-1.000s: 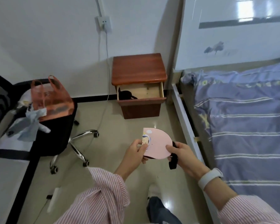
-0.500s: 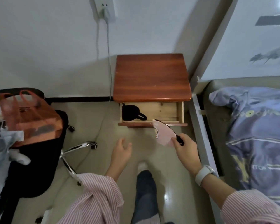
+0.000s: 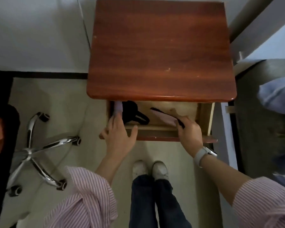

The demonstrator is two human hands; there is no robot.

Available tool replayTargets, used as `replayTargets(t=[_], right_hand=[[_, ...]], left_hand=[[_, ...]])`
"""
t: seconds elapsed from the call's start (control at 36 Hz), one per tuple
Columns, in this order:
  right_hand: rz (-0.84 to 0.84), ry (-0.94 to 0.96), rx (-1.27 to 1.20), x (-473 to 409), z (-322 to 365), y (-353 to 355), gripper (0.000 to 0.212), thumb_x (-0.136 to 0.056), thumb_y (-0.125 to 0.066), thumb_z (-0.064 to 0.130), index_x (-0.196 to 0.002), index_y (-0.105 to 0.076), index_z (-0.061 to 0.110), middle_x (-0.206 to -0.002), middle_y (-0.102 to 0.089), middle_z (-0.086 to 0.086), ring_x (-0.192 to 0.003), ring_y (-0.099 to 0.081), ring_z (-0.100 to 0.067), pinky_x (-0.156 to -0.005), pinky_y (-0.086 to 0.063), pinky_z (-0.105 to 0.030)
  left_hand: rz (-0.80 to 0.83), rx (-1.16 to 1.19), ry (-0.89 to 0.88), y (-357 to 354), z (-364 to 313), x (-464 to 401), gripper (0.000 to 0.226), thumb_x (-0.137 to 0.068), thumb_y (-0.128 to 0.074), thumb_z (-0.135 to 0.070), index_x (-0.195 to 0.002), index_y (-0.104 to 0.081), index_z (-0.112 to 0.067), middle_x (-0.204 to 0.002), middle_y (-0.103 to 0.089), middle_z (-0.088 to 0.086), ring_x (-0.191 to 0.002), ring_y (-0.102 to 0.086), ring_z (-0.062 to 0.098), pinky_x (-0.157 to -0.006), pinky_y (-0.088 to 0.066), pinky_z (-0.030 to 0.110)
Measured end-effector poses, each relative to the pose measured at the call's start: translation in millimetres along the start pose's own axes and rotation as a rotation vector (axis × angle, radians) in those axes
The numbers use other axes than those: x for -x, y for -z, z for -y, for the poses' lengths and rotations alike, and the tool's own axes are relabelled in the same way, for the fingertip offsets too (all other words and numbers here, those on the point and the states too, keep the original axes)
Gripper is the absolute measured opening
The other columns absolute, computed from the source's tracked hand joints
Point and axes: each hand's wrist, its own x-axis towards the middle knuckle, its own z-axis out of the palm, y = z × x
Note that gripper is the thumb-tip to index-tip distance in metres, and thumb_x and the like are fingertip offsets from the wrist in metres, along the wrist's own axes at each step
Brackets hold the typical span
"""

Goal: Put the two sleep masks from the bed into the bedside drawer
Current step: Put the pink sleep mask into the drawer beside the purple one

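Closer now than half a second ago: both hands moved forward to the open bedside drawer (image 3: pixel 202 112), the pink sleep mask (image 3: pixel 163 117) carried from in front of the drawer into it, the view now straight down over the nightstand.

Right hand (image 3: pixel 190 134) over the drawer's front edge near its right corner, fingers closed on the black strap (image 3: pixel 180 123) of the pink sleep mask; mask tilted, lying across the right half of the drawer, black rim uppermost. Whether resting on the drawer floor or held just above it: cannot tell. White watch band (image 3: pixel 201 155) on that wrist.

Left hand (image 3: pixel 119 134) at the front-left corner of the drawer, fingers spread and loosely open, thumb along the front edge, fingertips reaching inside toward a small pale lilac item (image 3: pixel 118 108) by the left wall; contact with it unclear, nothing plainly gripped.

Black sleep mask (image 3: pixel 130 112) in the left half of the drawer, just beside the left fingertips, its strap looping toward the middle, apart from the pink one.

Reddish wooden nightstand top (image 3: pixel 161 50) overhanging the back of the drawer. Striped pink sleeves, dark trousers and white shoes (image 3: pixel 150 169) below. Chrome office chair base (image 3: pixel 39 152) on the floor to the left; bed (image 3: pixel 276 97) with blue bedding to the right.
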Motion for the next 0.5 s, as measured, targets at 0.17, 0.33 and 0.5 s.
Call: replayTargets(t=[0.17,0.33,0.5], right_hand=[[0.175,-0.434,-0.329,-37,-14,-19,0.030,-0.086,-0.057,0.027,-0.112,-0.060,0.012,-0.109,-0.066,-0.009,-0.099,-0.060,-0.026,-0.085,-0.049,-0.037],[0.164,-0.417,-0.138,-52,-20,-36,0.027,-0.086,-0.056,0.030,-0.104,-0.063,0.012,-0.100,-0.069,-0.013,-0.091,-0.062,-0.030,-0.074,-0.048,-0.035],[0.191,-0.333,0.014,-61,-7,-41,0.035,-0.085,-0.058,0.024,-0.112,-0.051,0.004,-0.120,-0.053,-0.020,-0.101,-0.056,-0.039,-0.080,-0.047,-0.042]], left_hand=[[0.141,-0.294,-0.145,-22,-5,3,0.083,-0.081,-0.033,-0.065,-0.143,-0.013,-0.013,-0.154,-0.022,0.008,-0.139,-0.024,0.021,-0.107,-0.021,0.051],[0.218,-0.413,-0.167,-24,-5,-2,0.110,-0.060,-0.008,-0.086,-0.143,-0.014,-0.012,-0.155,-0.018,0.009,-0.141,-0.022,0.021,-0.103,-0.026,0.053],[0.249,-0.462,-0.202,-23,-3,-3,0.119,-0.052,-0.011,-0.090,-0.142,-0.017,-0.012,-0.154,-0.021,0.010,-0.138,-0.027,0.021,-0.100,-0.031,0.054]])
